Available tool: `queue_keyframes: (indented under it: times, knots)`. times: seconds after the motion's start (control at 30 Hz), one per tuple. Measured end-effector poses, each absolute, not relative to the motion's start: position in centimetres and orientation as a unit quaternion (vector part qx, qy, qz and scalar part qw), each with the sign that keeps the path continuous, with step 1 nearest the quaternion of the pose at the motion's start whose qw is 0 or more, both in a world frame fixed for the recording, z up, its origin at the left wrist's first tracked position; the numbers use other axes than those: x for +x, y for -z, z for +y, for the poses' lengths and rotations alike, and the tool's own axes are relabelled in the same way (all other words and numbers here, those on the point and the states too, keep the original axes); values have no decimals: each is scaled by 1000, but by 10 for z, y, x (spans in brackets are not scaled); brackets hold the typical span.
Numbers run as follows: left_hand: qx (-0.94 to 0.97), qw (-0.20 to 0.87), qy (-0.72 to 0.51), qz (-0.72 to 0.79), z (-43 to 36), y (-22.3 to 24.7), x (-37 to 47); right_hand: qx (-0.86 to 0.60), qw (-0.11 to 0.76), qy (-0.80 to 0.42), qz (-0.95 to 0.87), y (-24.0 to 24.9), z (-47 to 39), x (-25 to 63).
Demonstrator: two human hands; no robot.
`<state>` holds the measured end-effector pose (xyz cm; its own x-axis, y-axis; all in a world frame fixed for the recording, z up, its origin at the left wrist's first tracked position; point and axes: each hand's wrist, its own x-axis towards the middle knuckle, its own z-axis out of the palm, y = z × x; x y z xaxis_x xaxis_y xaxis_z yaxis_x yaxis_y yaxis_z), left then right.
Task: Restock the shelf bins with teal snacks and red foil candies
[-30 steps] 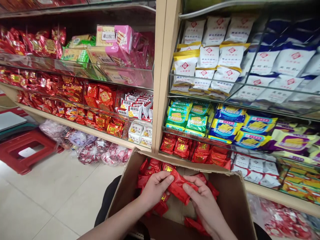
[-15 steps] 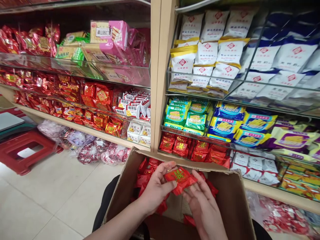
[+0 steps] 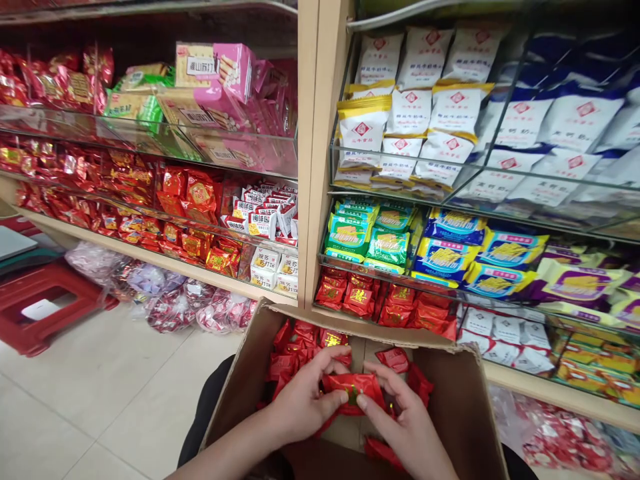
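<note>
Between both hands is a red snack packet (image 3: 363, 385) with gold print, held just inside a cardboard box (image 3: 463, 393). My left hand (image 3: 305, 397) grips its left end, thumb on the near face. At its right end my right hand (image 3: 407, 417) pinches it, thumb pressed near the middle and fingers behind. More red packets (image 3: 295, 343) lie heaped in the left part of the box. A loose red packet (image 3: 394, 359) rests by the far wall, and another packet (image 3: 381, 452) lies close to my right wrist, partly hidden.
Shelves with clear bins stand ahead, holding white milk snack packets (image 3: 407, 110), green biscuit packs (image 3: 350, 233) and red packets (image 3: 359, 297). A wooden upright (image 3: 313, 133) divides them. On the tiled floor to the left are a red stool (image 3: 55, 303) and plastic bags of snacks (image 3: 173, 307).
Both hands have lowered the red packet slightly toward me and turned it level. My right hand has gone from loosely touching it to pinching it. The view has shifted a little.
</note>
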<state>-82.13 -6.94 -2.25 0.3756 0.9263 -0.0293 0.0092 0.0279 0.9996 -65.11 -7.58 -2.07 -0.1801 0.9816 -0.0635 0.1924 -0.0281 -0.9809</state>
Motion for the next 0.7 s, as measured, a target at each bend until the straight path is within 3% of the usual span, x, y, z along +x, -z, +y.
queue_keyframes:
  times: [0.13, 0.3, 0.37, 0.57, 0.7]
  knots:
    - [694, 469, -362, 409, -66, 8, -832, -512, 293, -430, -684, 3, -74, -636]
    - [771, 186, -399, 460, -28, -16, -867, -541, 393, -281, -689, -14, -46, -605]
    - [767, 112, -396, 492, -7, -18, -886, -553, 381, -208, -711, -20, -25, -596]
    - [758, 52, -324, 563, 25, 1, -913, -595, 148, -40, -789, -26, 39, -609]
    - [770, 20, -300, 562, 12, 6, -908, -571, 55, 18, -819, -16, 54, -629]
